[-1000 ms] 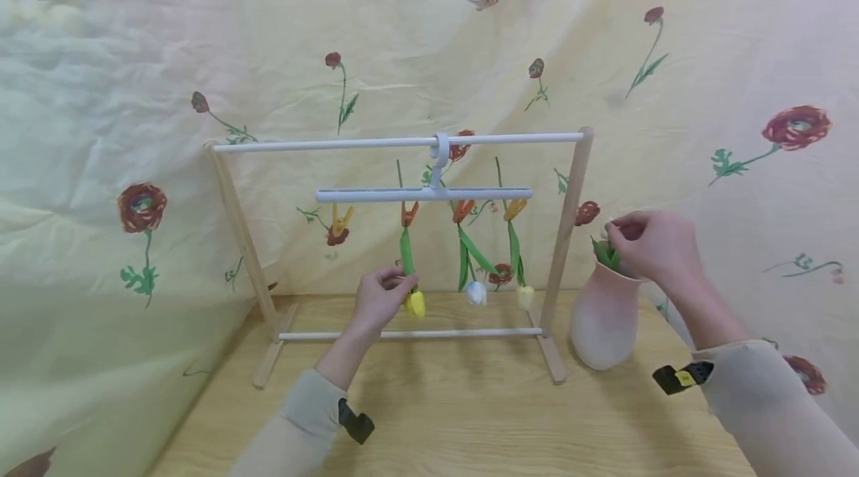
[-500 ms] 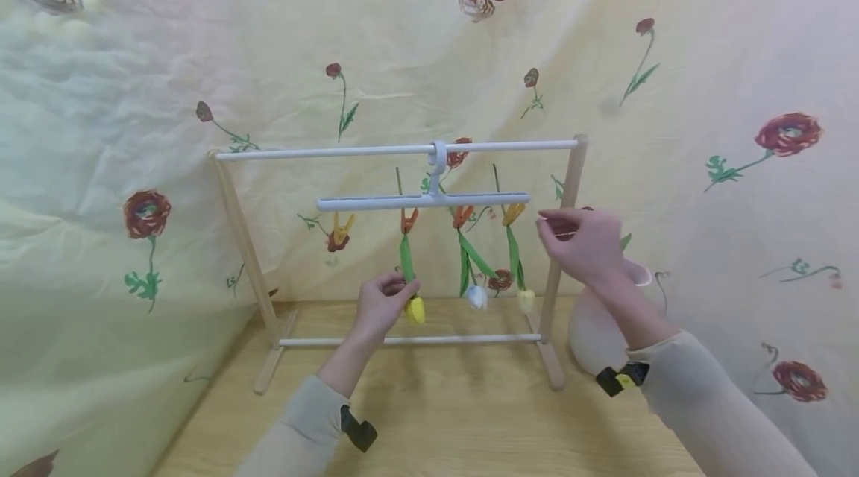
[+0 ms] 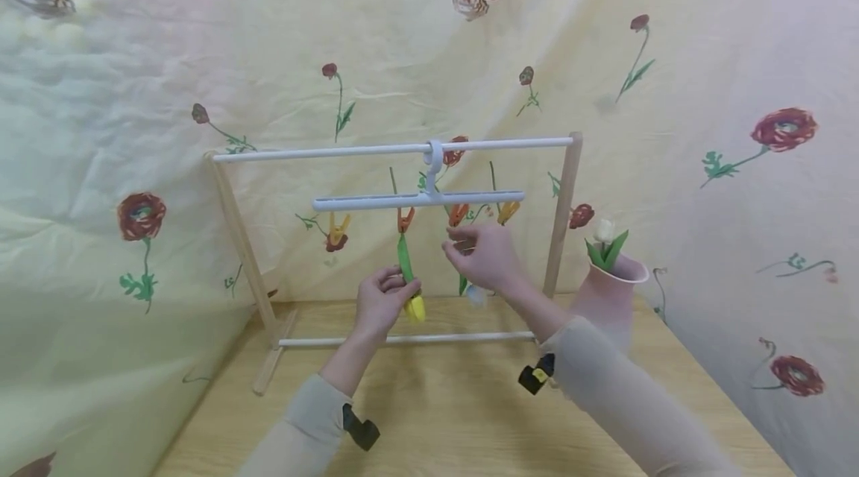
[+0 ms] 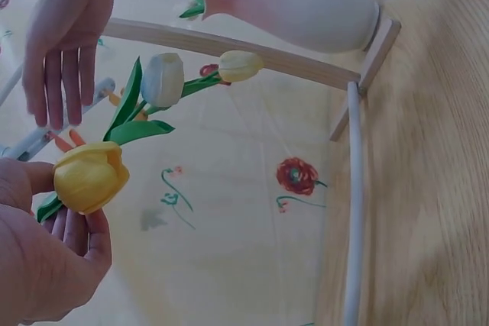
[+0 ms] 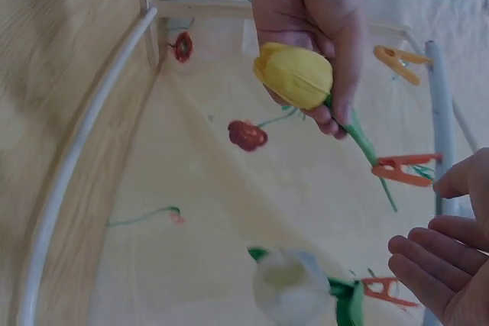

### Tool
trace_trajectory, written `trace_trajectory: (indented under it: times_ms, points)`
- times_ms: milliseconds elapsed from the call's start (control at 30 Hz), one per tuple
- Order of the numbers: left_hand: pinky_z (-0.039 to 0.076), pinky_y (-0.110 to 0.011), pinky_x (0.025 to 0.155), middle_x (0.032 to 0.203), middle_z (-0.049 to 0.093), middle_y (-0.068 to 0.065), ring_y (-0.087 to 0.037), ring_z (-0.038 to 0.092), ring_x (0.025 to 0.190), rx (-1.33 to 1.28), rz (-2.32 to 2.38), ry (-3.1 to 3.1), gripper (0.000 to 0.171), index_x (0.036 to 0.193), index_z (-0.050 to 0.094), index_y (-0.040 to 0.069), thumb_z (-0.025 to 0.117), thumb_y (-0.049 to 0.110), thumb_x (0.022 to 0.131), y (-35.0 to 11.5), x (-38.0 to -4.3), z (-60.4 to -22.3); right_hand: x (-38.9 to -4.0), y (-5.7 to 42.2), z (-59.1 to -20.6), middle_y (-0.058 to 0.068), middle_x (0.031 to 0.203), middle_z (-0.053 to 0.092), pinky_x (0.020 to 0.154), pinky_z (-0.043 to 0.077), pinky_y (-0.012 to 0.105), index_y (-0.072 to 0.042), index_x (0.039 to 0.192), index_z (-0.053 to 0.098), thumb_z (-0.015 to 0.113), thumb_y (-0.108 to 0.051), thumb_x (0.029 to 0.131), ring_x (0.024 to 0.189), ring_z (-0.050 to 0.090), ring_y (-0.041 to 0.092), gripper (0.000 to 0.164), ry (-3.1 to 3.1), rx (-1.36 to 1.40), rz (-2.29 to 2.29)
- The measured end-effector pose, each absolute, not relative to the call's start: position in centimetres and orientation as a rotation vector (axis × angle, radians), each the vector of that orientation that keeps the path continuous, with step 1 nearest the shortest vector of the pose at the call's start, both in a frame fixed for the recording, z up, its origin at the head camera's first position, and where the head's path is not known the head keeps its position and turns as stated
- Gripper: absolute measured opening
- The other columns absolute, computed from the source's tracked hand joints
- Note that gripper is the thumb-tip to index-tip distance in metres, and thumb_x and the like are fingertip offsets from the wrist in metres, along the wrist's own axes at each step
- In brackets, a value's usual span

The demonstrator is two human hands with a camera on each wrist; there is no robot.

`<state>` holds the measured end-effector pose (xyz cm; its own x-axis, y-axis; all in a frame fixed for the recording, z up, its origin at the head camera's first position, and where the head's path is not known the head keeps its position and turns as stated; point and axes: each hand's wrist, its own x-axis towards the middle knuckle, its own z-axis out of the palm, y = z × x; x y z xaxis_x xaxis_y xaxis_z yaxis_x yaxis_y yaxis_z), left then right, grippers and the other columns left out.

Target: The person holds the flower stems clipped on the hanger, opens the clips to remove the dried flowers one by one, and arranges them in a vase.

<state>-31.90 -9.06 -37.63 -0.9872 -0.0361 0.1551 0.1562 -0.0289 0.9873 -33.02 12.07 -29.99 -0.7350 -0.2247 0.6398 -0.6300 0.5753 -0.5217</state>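
My left hand [image 3: 382,298] pinches the yellow tulip [image 3: 417,307] just above its downward-hanging bloom. In the right wrist view, the orange clothespin [image 5: 401,170] on the hanger [image 3: 419,200] grips this tulip's stem. My right hand [image 3: 488,257] is empty, fingers spread, just below the second orange clothespin [image 3: 458,213]. That clothespin carries the white tulip [image 4: 163,80], which the right hand partly covers in the head view. A pale yellow tulip [image 4: 241,66] also hangs from the hanger, hidden behind the right hand in the head view.
The hanger hooks over the top bar [image 3: 322,153] of a wooden stand [image 3: 244,250]. A yellow-orange clothespin [image 3: 338,229] at its left end holds nothing. At right stands a pink-and-white vase [image 3: 607,305] with a white tulip [image 3: 605,231] in it. A patterned cloth [image 3: 282,37] hangs behind.
My right hand has left the tulip in the vase and moved left across to the hanger, its fingers opening out. The left hand stays on the yellow tulip.
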Motion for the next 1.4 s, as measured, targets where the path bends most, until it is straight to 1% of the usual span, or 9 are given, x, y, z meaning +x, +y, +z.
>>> trace_trajectory:
  times_ms: [133, 233, 367, 500, 733, 1000, 1133, 1267, 1400]
  points:
    - [0.065, -0.031, 0.091, 0.112, 0.079, -0.014, -0.018, 0.079, 0.096, -0.110, -2.156, -2.088, 0.047, 0.136, 0.064, -0.001, 0.081, 0.013, 0.095, -9.3, -31.8, -37.7, -34.3, 9.5, -30.7, 0.019, 0.118, 0.079, 0.077, 0.068, 0.035, 0.000, 0.124, 0.077, 0.078, -0.021, 0.096, 0.095, 0.082, 0.030, 0.035, -2.309, 0.640, 1.116]
    - [0.065, -0.031, 0.091, 0.112, 0.079, -0.015, -0.017, 0.080, 0.094, -0.107, -2.150, -2.074, 0.049, 0.138, 0.063, -0.002, 0.081, 0.012, 0.095, -9.2, -31.9, -37.7, -35.0, 7.8, -30.7, 0.018, 0.120, 0.079, 0.080, 0.068, 0.037, -0.002, 0.127, 0.076, 0.079, -0.025, 0.096, 0.098, 0.082, 0.030, 0.039, -2.282, 0.590, 1.193]
    - [0.065, -0.031, 0.090, 0.111, 0.079, -0.017, -0.017, 0.080, 0.092, -0.125, -2.147, -2.058, 0.049, 0.138, 0.062, -0.002, 0.081, 0.010, 0.094, -8.9, -32.1, -37.5, -35.7, 6.3, -30.4, 0.017, 0.119, 0.080, 0.081, 0.067, 0.041, -0.003, 0.127, 0.076, 0.082, -0.027, 0.095, 0.099, 0.082, 0.030, 0.040, -2.213, 0.537, 1.280]
    - [0.066, -0.030, 0.087, 0.110, 0.080, -0.017, -0.018, 0.081, 0.092, -0.146, -2.125, -2.070, 0.047, 0.137, 0.064, -0.002, 0.081, 0.009, 0.095, -8.5, -32.0, -37.4, -36.4, 5.5, -30.6, 0.017, 0.119, 0.080, 0.082, 0.067, 0.040, -0.003, 0.125, 0.077, 0.084, -0.029, 0.094, 0.099, 0.082, 0.029, 0.041, -2.173, 0.494, 1.325]
    - [0.065, -0.031, 0.088, 0.111, 0.080, -0.018, -0.019, 0.081, 0.095, -0.160, -2.099, -2.098, 0.048, 0.137, 0.063, -0.002, 0.080, 0.011, 0.095, -8.5, -31.9, -37.5, -37.3, 4.6, -31.6, 0.016, 0.126, 0.078, 0.082, 0.068, 0.041, -0.004, 0.127, 0.076, 0.086, -0.033, 0.091, 0.102, 0.081, 0.030, 0.047, -2.134, 0.408, 1.443]
    - [0.065, -0.029, 0.086, 0.106, 0.081, -0.016, -0.020, 0.081, 0.093, -0.178, -2.096, -2.097, 0.045, 0.134, 0.065, -0.002, 0.081, 0.013, 0.095, -8.6, -32.0, -38.0, -37.8, 3.3, -32.0, 0.013, 0.106, 0.082, 0.082, 0.067, 0.038, -0.005, 0.115, 0.081, 0.089, -0.033, 0.088, 0.095, 0.082, 0.026, 0.039, -2.019, 0.326, 1.502]
    - [0.065, -0.028, 0.084, 0.104, 0.081, -0.015, -0.021, 0.081, 0.094, -0.173, -2.085, -2.097, 0.044, 0.134, 0.065, -0.002, 0.081, 0.012, 0.095, -8.6, -31.7, -38.0, -38.0, 2.8, -32.0, 0.011, 0.098, 0.083, 0.077, 0.067, 0.033, -0.007, 0.108, 0.083, 0.090, -0.031, 0.088, 0.090, 0.081, 0.024, 0.032, -1.951, 0.273, 1.551]
    - [0.064, -0.027, 0.084, 0.102, 0.081, -0.013, -0.021, 0.081, 0.094, -0.177, -2.084, -2.090, 0.045, 0.134, 0.065, -0.003, 0.081, 0.012, 0.095, -8.6, -31.6, -38.0, -38.2, 2.6, -32.2, 0.008, 0.094, 0.083, 0.073, 0.062, 0.027, -0.009, 0.103, 0.084, 0.091, -0.033, 0.086, 0.086, 0.080, 0.021, 0.030, -1.913, 0.225, 1.587]
    - [0.064, -0.027, 0.085, 0.101, 0.081, -0.013, -0.020, 0.081, 0.092, -0.189, -2.092, -2.089, 0.044, 0.132, 0.065, -0.003, 0.081, 0.012, 0.094, -8.6, -31.7, -38.2, -38.1, 2.6, -32.4, 0.008, 0.092, 0.083, 0.071, 0.061, 0.025, -0.009, 0.101, 0.084, 0.091, -0.034, 0.087, 0.084, 0.079, 0.021, 0.030, -1.899, 0.223, 1.587]
